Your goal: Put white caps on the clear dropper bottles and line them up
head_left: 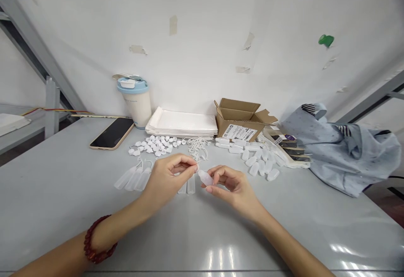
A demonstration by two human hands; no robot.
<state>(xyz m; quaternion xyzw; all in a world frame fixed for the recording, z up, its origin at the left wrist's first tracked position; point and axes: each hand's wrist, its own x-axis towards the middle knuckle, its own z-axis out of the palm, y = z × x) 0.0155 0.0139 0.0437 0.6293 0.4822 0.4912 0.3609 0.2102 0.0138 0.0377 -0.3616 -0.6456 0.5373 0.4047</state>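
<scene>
My right hand (235, 186) holds a small translucent plastic bottle (205, 178) between thumb and fingers, its narrow end tilted up to the left. Close beside that end, my left hand (172, 174) is closed in a pinch, seemingly on a white cord; the fingertips hide most of it. Behind the hands lies a heap of white cords (198, 147). Left of my left hand are several clear bottles (134, 178) with cord loops at their tops. Between the hands, more bottles (190, 185) lie on the table, partly hidden by my left hand.
White caps (160, 143) are scattered behind my left hand; loose bottles (260, 163) lie to the right. Along the wall stand a cup (138, 106), stacked white envelopes (186, 123) and an open carton (241, 121). A phone (112, 133) is left; blue cloth (350, 151) lies right.
</scene>
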